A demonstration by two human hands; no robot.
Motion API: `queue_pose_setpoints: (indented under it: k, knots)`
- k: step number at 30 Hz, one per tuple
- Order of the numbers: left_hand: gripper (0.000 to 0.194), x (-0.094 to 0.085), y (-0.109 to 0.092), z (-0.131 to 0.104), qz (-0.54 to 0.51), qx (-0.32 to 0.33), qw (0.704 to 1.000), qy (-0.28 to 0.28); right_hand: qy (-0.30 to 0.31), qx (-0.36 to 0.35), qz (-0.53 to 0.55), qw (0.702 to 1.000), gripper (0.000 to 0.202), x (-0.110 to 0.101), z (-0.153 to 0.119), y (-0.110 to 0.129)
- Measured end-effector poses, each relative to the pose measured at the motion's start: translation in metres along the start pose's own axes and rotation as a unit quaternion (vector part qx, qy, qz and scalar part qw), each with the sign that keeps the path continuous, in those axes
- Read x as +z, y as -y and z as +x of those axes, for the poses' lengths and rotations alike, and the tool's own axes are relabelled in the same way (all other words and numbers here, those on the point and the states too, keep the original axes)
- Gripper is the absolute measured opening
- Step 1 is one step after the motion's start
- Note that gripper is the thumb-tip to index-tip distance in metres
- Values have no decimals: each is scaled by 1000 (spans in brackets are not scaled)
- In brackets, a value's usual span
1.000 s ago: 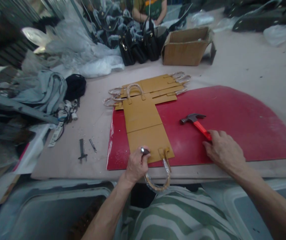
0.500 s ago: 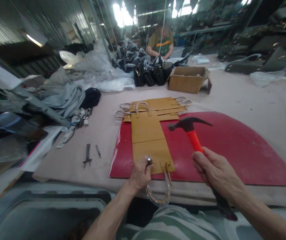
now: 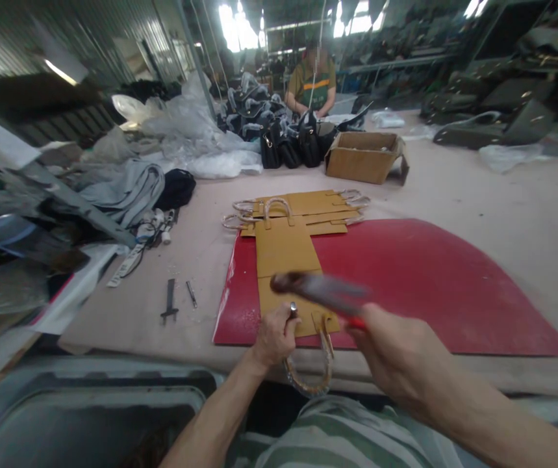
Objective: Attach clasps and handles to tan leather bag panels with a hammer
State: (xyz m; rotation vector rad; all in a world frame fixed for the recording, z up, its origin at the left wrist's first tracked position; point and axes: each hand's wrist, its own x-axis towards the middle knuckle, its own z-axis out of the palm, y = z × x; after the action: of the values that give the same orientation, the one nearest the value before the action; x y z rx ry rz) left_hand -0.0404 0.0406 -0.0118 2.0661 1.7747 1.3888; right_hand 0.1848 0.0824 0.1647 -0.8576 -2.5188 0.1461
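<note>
Landmark: the red mat (image 3: 419,279). The tan panel (image 3: 286,250) lies across its left part, with the wrapped handle (image 3: 308,389) projecting past the near edge. The left hand (image 3: 275,335) is over the panel's near section, fingers closed around a metal punch (image 3: 293,309), its bright end up. The right hand (image 3: 398,354) is above the mat's near edge, fingers wrapped around a claw hammer (image 3: 317,289); the hammer head is motion-blurred, above the panel and near the punch. Stacked tan panels (image 3: 308,203) lie at the mat's far left edge. Left of the mat: a pronged tool (image 3: 170,300) and a slim metal rod (image 3: 191,294). Beyond the mat: a cardboard box (image 3: 359,162).
</note>
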Motion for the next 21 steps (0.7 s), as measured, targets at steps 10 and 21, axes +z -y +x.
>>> queue_pose_setpoints:
  k: [10, 21]
  knots:
    - [12, -6, 0, -1, -58, -44, 997, 27, 177, 210, 94, 957, 29, 41, -2, -42]
    - [14, -21, -8, 0, -105, -66, 992, 30, 241, 317, 54, 916, 23, 122, 14, -58]
